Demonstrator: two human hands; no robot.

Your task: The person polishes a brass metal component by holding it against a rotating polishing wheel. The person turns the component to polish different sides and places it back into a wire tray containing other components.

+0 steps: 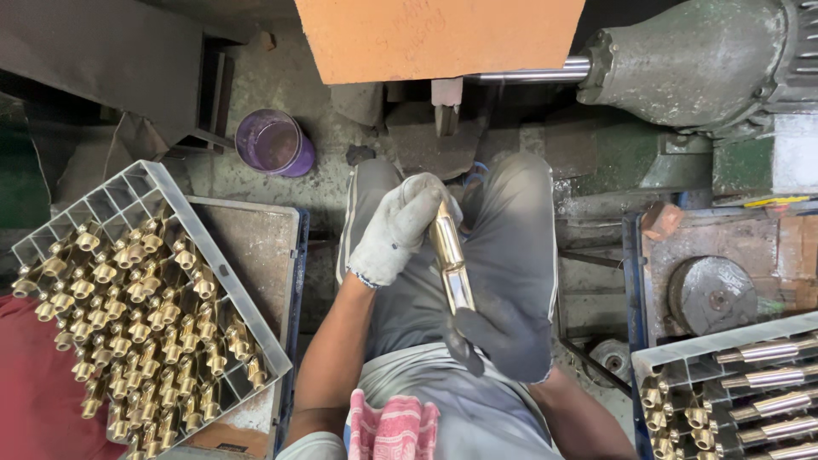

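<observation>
The left hand (399, 228) wears a pale grey-white knitted glove, smudged darker at the fingertips; the right hand (504, 334) wears a dark charcoal glove. Between them gleams a polished golden brass fitting (450, 257). At nine o'clock a light grey grid crate (162, 194) holds dull golden brass parts (141, 315), resting on a red surface (34, 383). At eleven o'clock stands a purple cup (274, 142). At twelve o'clock hangs an orange board (439, 36). At six o'clock lies a pink-and-white checked cloth (394, 428). The trousers (511, 230) are grey.
</observation>
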